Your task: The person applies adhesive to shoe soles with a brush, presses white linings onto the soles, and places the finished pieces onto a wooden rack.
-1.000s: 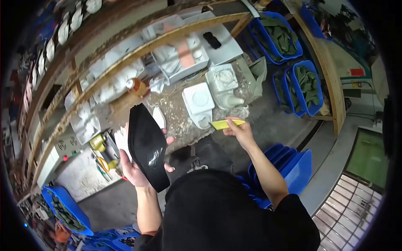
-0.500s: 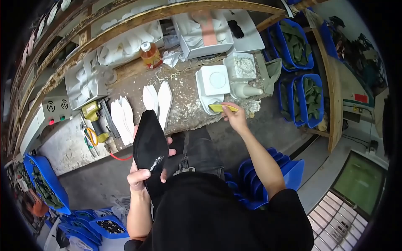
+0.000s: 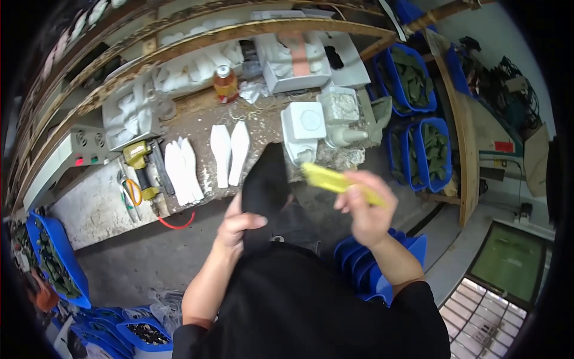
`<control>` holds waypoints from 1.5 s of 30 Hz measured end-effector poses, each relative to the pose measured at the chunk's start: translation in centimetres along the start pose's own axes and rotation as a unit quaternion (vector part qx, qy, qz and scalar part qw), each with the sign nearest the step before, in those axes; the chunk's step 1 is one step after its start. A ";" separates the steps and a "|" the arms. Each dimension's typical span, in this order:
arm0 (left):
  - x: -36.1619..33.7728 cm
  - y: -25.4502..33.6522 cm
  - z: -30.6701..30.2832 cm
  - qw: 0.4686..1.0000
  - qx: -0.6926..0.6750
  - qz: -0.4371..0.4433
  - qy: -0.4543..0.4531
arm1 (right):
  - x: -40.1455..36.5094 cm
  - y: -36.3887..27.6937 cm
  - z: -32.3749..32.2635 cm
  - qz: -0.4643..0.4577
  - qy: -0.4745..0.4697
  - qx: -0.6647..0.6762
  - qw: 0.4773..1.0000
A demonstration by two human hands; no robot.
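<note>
My left hand [image 3: 234, 227] grips a black cloth shoe upper [image 3: 266, 179] by its lower part, thumb on top, in front of my chest. In my right hand [image 3: 369, 206] is a yellow brush [image 3: 323, 178], its tip pointing left toward the upper and apart from it. The fingers are closed around its handle. Beyond the brush, a white plastic glue pot [image 3: 303, 122] stands at the bench edge. Two white insoles [image 3: 220, 155] lie side by side on the bench, and a stack of more insoles [image 3: 183, 170] is to their left.
A nail gun [image 3: 140, 164] and orange-handled scissors [image 3: 131, 190] lie on the bench [image 3: 89, 209] at left. A bottle [image 3: 225, 85] and boxes of white pieces [image 3: 293, 66] line the back. Blue baskets [image 3: 435, 152] hold green pieces at right; stacked blue baskets [image 3: 409, 254] sit below.
My right hand has drawn the brush back from the glue pot toward my body. The black upper has moved right, and its white smear no longer shows.
</note>
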State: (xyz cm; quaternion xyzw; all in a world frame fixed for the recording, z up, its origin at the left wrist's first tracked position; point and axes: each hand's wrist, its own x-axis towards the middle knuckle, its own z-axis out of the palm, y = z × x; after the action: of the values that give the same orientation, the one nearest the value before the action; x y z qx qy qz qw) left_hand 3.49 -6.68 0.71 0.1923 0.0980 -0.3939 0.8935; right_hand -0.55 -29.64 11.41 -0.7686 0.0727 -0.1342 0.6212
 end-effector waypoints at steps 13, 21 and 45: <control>-2.6 4.2 6.1 0.989 0.060 0.137 0.005 | 3.5 -6.2 3.7 -0.284 -0.121 -0.151 0.939; -4.8 5.7 5.5 0.985 0.092 0.143 -0.024 | 2.3 -7.1 6.5 -0.345 -0.181 -0.193 0.900; -6.4 6.1 5.4 0.970 0.041 0.228 -0.078 | 10.2 -6.8 6.2 0.070 -0.090 0.227 0.967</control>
State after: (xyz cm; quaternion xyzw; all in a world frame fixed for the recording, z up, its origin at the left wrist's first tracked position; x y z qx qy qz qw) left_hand 3.86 -0.92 9.30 0.2149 -0.0348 -0.1969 0.9559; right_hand 10.66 -25.19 17.99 -0.6093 0.0378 -0.0335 0.7914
